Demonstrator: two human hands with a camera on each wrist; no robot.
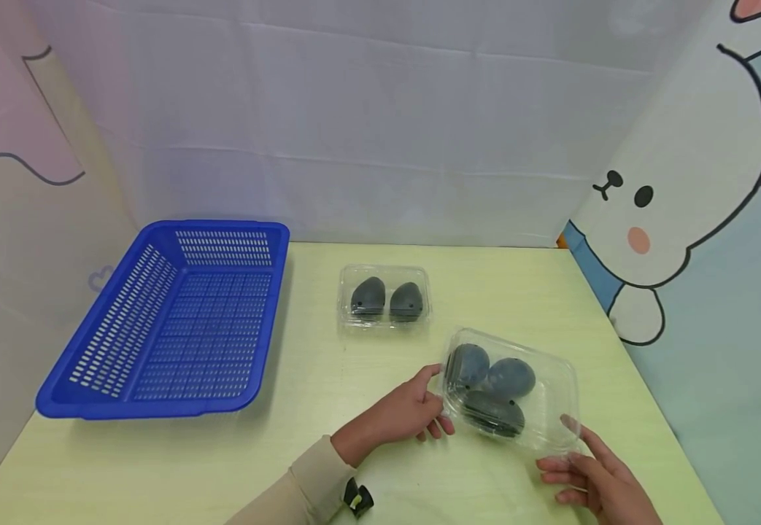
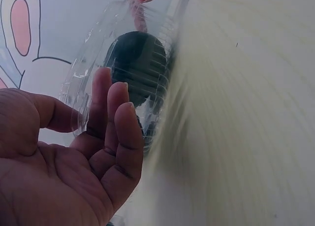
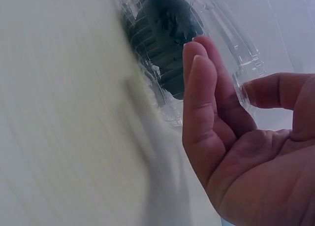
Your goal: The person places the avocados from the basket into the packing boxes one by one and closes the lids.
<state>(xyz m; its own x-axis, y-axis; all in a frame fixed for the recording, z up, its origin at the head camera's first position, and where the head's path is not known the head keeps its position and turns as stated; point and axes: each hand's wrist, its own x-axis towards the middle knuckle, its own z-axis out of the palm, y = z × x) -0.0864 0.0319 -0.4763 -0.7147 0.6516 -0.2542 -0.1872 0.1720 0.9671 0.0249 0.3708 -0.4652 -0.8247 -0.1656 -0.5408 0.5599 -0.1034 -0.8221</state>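
Note:
In the head view a clear plastic clamshell box (image 1: 554,394) is at the right of the table, tilted, with three dark, egg-shaped fruits (image 1: 511,378) gathered toward its left end. My left hand (image 1: 406,412) pinches its left edge, thumb on one side of the rim and fingers on the other, as the left wrist view shows. At the near right corner my right hand (image 1: 593,474) grips the same box between thumb and fingers. The right wrist view shows a dark fruit (image 3: 170,44) through the plastic, just past the fingertips.
Another clear box (image 1: 347,281) with two dark fruits (image 1: 368,297) stands farther back, near the middle of the table (image 1: 327,394). A blue plastic basket (image 1: 268,313) occupies the left side. White cloth (image 1: 380,131) hangs behind the table, and a printed rabbit curtain (image 1: 702,240) borders the right.

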